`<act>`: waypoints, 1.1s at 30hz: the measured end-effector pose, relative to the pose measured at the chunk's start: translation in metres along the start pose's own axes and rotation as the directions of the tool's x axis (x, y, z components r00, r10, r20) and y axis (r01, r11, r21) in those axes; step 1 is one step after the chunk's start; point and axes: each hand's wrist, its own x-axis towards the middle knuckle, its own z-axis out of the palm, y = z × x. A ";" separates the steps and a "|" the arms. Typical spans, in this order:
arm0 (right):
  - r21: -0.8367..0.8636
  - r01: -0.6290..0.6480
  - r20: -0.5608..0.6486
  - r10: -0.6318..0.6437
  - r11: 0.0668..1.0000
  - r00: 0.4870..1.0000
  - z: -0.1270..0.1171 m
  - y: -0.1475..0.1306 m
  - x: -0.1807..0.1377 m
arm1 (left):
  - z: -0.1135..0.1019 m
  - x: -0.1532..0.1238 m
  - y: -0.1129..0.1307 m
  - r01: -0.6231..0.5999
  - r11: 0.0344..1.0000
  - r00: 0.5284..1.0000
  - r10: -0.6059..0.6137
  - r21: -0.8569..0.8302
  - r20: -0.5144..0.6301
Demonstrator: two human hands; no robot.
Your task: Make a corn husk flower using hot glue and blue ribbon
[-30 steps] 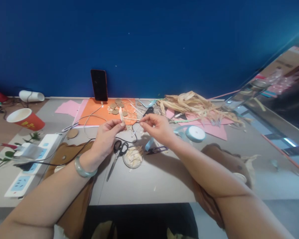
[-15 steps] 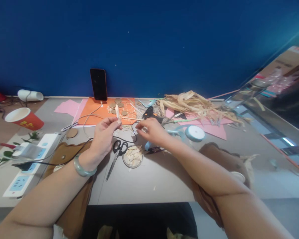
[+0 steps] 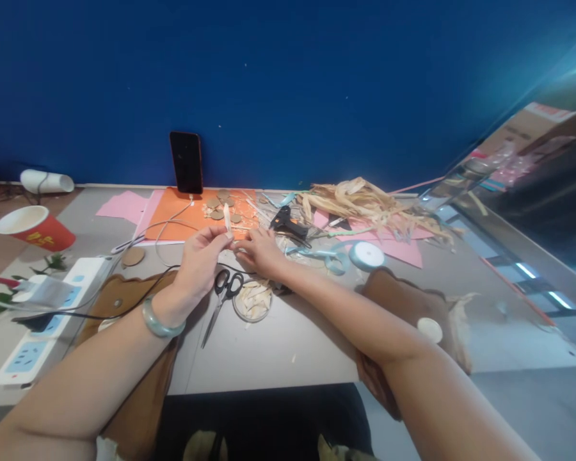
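Note:
My left hand (image 3: 202, 258) is closed in a pinch on a small pale strip of dried husk (image 3: 227, 218) that sticks up from its fingertips. My right hand (image 3: 262, 251) sits right beside it, fingers curled and touching the left fingertips; what it holds, if anything, I cannot make out. Just below both hands lie black-handled scissors (image 3: 224, 289) and a small clear dish of husk pieces (image 3: 254, 301). A black glue gun (image 3: 288, 223) lies just beyond my right hand.
An orange sheet (image 3: 187, 218) with brown discs and a propped phone (image 3: 186, 161) are at the back. A husk pile (image 3: 365, 202), ribbon spool (image 3: 365, 255), red cup (image 3: 31, 227), power strip (image 3: 48, 307), cables and brown bags surround the hands.
My right hand has moved left and down from a raised pinch until it meets my left fingertips. The glue gun it hid now shows. The view has shifted slightly.

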 end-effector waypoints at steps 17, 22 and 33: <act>0.693 -0.185 0.090 0.170 0.697 0.981 -0.043 0.004 -0.006 | -0.002 0.002 0.002 0.026 0.999 1.000 -0.026 0.023 -0.003; 0.885 -0.283 0.215 0.215 0.369 0.953 -0.049 0.002 -0.008 | 0.000 -0.002 0.006 0.031 0.996 0.998 -0.036 0.088 0.049; 0.973 -0.217 0.203 0.158 0.078 0.966 -0.054 -0.004 -0.012 | 0.000 -0.005 0.002 0.052 0.998 0.990 -0.055 0.026 0.127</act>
